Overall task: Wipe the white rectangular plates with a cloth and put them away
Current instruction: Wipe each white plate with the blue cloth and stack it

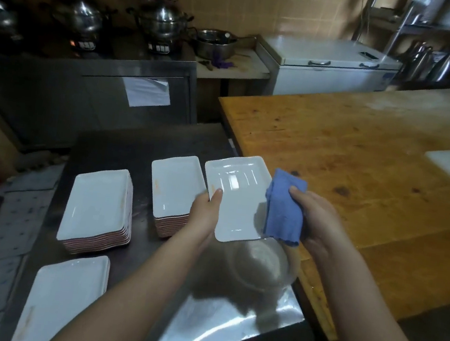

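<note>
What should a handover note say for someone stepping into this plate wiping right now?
Left hand: grips the left edge of one white plate, held above the steel table.
Right hand: holds the blue cloth against that plate's right side.
Three plate stacks on the table: middle stack, left stack, near stack; their top plates show orange marks, so probably unwiped.
Done: cannot tell how many.
Left: finish this plate, wipe the rest, put all away.
</note>
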{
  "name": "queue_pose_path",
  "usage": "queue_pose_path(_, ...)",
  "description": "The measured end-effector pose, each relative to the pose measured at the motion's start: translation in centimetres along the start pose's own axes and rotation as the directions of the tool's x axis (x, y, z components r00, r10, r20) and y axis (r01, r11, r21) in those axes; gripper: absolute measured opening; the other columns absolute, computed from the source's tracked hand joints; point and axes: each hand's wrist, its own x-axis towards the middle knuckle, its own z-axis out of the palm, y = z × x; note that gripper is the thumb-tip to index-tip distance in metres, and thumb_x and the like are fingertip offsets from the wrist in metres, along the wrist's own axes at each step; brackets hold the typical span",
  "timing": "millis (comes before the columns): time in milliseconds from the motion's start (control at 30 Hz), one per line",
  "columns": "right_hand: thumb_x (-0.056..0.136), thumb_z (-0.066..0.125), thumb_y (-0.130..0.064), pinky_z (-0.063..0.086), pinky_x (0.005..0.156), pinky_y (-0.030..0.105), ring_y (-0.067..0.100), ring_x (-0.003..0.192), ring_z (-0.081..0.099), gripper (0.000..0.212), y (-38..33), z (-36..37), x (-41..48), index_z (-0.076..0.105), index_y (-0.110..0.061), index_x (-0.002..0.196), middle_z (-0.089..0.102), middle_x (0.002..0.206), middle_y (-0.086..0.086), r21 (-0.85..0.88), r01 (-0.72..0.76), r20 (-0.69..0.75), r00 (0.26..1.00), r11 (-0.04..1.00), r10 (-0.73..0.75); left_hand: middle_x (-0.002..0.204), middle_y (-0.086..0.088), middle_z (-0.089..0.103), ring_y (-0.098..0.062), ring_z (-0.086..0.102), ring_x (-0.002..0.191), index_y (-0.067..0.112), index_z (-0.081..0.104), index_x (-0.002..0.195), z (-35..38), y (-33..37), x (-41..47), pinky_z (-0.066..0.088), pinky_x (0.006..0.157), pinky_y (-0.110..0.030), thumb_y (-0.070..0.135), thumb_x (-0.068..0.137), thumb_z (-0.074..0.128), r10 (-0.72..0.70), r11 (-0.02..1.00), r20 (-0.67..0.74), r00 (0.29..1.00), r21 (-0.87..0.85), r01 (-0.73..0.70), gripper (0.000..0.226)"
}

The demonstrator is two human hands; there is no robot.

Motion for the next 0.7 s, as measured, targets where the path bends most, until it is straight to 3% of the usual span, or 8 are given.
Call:
queue_pose_path(67, 0.091, 0.059, -0.010, 0.051, 0.046, 0.022, 0.014, 0.059, 0.069, 0.010, -0.3, 2.1, -1.0, 0.062, -0.004, 0.084, 0.072, 0.068, 0.008, -0.073, 0.009, 0.087, 0.996, 0.997, -0.003, 0.109, -0.007, 0.063, -0.022, 0.062, 0.092, 0.012, 0.055, 0.117, -1.8, 0.3, -0.5, 0.051, 0.070, -0.028, 0.033, 0.100, 0.037, -0.054, 0.995, -0.007, 0.999, -0.089, 0.053, 0.032)
queue_pose_path(200, 0.090, 0.061, -0.013, 0.052, 0.050, 0.022, 0.013, 0.063, 0.070, 0.010, 0.5, 7.7, -2.9, 0.064, -0.005, 0.088, 0.072, 0.076, 0.009, -0.247, -0.003, 0.276, 0.958, 0.969, 0.074, 0.115, -0.005, 0.060, -0.026, 0.060, 0.100, 0.022, 0.049, 0.112, -7.0, 0.2, -1.5, 0.052, 0.086, -0.040, 0.039, 0.100, 0.033, -0.099, 0.985, -0.008, 0.995, -0.142, 0.097, 0.026)
queue_pose_path(300, 0.089, 0.064, -0.022, 0.053, 0.050, 0.023, 0.013, 0.066, 0.071, 0.013, 3.0, 12.5, -4.4, 0.065, -0.009, 0.091, 0.071, 0.083, 0.006, -0.434, -0.053, 0.309, 0.929, 0.899, 0.204, 0.112, -0.006, 0.060, -0.025, 0.062, 0.093, 0.020, 0.047, 0.119, -11.3, 0.4, -2.6, 0.053, 0.075, -0.036, 0.043, 0.099, 0.035, -0.110, 0.987, -0.042, 0.993, -0.122, 0.104, 0.032)
queue_pose_path(400, 0.089, 0.064, -0.026, 0.053, 0.056, 0.020, 0.011, 0.075, 0.069, 0.011, 6.5, 17.0, -5.7, 0.062, -0.016, 0.085, 0.069, 0.085, 0.002, -0.594, 0.049, 0.360, 0.909, 0.803, 0.212, 0.115, -0.014, 0.061, -0.028, 0.062, 0.094, 0.016, 0.051, 0.118, -15.8, 0.5, -3.9, 0.054, 0.078, -0.040, 0.044, 0.098, 0.037, -0.104, 0.990, -0.113, 0.988, -0.108, 0.091, 0.036)
queue_pose_path(500, 0.086, 0.067, -0.029, 0.041, 0.048, 0.009, -0.001, 0.069, 0.060, 0.012, 9.4, 20.5, -6.8, 0.060, -0.019, 0.082, 0.066, 0.082, -0.009, -0.713, 0.325, 0.429, 0.903, 0.622, 0.021, 0.112, -0.010, 0.063, -0.027, 0.063, 0.098, 0.023, 0.052, 0.105, -20.4, 0.5, -5.7, 0.053, 0.086, -0.045, 0.041, 0.099, 0.033, -0.075, 0.981, -0.146, 0.986, -0.189, 0.047, 0.027)
queue_pose_path(567, 0.084, 0.070, -0.027, 0.036, 0.049, 0.004, -0.005, 0.068, 0.053, 0.019, 10.6, 22.5, -7.7, 0.059, -0.020, 0.097, 0.062, 0.089, -0.008, -0.743, 0.480, 0.496, 0.863, 0.467, -0.098, 0.108, -0.005, 0.065, -0.021, 0.066, 0.093, 0.024, 0.053, 0.101, -23.2, 0.6, -6.9, 0.055, 0.073, -0.036, 0.039, 0.100, 0.034, -0.054, 0.974, -0.166, 0.985, -0.227, 0.015, 0.024)
queue_pose_path(633, 0.084, 0.069, -0.027, 0.038, 0.068, -0.001, -0.001, 0.081, 0.055, 0.040, 12.0, 24.3, -8.9, 0.054, -0.021, 0.122, 0.061, 0.103, -0.003, -0.759, 0.572, 0.539, 0.820, 0.311, -0.193, 0.103, -0.003, 0.066, -0.018, 0.066, 0.088, 0.024, 0.052, 0.098, -25.6, 0.8, -7.9, 0.053, 0.063, -0.029, 0.038, 0.100, 0.034, -0.050, 0.974, -0.192, 0.980, -0.227, 0.005, 0.023)
queue_pose_path(700, 0.088, 0.064, -0.028, 0.041, 0.093, 0.022, 0.017, 0.110, 0.055, 0.057, 13.5, 25.8, -10.3, 0.041, -0.020, 0.139, 0.054, 0.127, 0.003, -0.775, 0.618, 0.571, 0.775, 0.134, -0.271, 0.102, -0.005, 0.065, -0.022, 0.066, 0.089, 0.024, 0.051, 0.100, -27.4, 1.1, -8.8, 0.056, 0.069, -0.036, 0.038, 0.100, 0.033, -0.054, 0.978, -0.217, 0.975, -0.210, 0.007, 0.023)
